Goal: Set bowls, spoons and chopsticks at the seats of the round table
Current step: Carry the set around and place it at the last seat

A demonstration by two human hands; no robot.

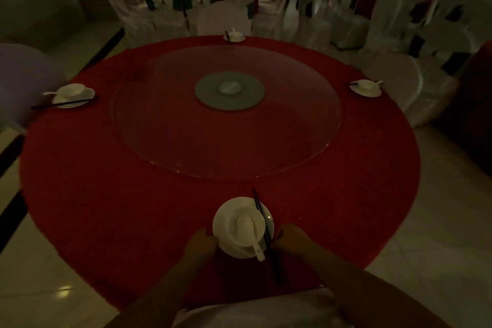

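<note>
At the table's (106, 168) 6 o'clock seat the left hand (199, 243) touches the plate (222, 212) bearing bowl (231, 224) and spoon (247, 231), its grip too dark to tell, and the right hand (291, 238) seems to pinch the chopsticks (262, 218), which it should straighten gently.

I have one wide-angle head view, looking forward and down across the round worktop (111, 194) from its near edge, close in.

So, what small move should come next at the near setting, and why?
Probably the right hand should push the chopsticks a little forward: they cross the plate at its right rim, and their near ends approach the table edge.
</note>
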